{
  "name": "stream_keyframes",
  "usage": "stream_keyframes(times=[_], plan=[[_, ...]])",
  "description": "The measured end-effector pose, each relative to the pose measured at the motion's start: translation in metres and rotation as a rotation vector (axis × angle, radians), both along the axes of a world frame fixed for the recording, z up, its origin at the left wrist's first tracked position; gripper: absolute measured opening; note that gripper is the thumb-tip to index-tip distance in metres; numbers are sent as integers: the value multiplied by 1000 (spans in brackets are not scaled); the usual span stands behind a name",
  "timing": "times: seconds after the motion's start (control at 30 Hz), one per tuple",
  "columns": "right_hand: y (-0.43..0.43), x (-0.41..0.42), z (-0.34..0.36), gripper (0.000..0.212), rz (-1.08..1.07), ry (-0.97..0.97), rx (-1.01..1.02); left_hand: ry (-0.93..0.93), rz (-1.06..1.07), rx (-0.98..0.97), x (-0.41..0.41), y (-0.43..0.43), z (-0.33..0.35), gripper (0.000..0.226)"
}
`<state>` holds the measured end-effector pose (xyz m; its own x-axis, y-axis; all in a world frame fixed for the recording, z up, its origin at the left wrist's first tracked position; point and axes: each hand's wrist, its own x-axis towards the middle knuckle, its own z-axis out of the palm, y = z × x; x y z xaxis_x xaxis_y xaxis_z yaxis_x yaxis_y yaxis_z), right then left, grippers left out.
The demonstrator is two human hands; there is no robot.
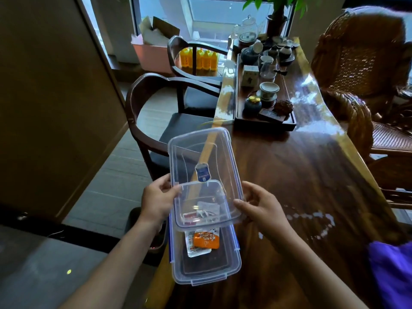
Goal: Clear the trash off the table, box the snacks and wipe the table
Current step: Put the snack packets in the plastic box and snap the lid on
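Observation:
A clear plastic box (231, 267) with blue clips stands on the near left part of the dark wooden table (312, 197). Inside it lie snack packets, one orange (206, 239). Above the box's far end I hold its clear lid (200, 157), tilted up, a blue sticker near its middle. My left hand (157, 201) grips the lid's left edge and my right hand (259, 205) grips its right edge. White wet streaks or crumbs (312, 219) mark the table to the right of my right hand.
A dark tea tray (292, 123) with cups, jars and a glass teapot fills the table's far end. Two dark wooden chairs (156, 121) stand on the left, wicker chairs (356, 63) on the right. A purple cloth (392, 270) lies at the near right. A dark bin (156, 239) sits under my left arm.

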<state>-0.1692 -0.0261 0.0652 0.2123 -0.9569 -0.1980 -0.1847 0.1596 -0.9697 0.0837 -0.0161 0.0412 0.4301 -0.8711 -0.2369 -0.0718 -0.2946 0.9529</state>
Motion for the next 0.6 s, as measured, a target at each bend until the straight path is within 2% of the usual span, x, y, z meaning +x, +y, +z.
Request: stream_keyframes(times=[0.1, 0.17, 0.27, 0.6], plan=[[16, 1, -11, 18, -49, 97, -41, -85, -57, 55, 0, 25, -7, 46], [23, 0, -27, 9, -94, 260, -58, -148, -65, 88, -3, 43, -14, 42], [34, 0, -47, 17, -54, 473, -65, -269, -63, 131, -4, 65, -24, 38], [58, 7, -70, 26, 40, 704, -113, -520, -75, 144, -16, 94, -45, 18]])
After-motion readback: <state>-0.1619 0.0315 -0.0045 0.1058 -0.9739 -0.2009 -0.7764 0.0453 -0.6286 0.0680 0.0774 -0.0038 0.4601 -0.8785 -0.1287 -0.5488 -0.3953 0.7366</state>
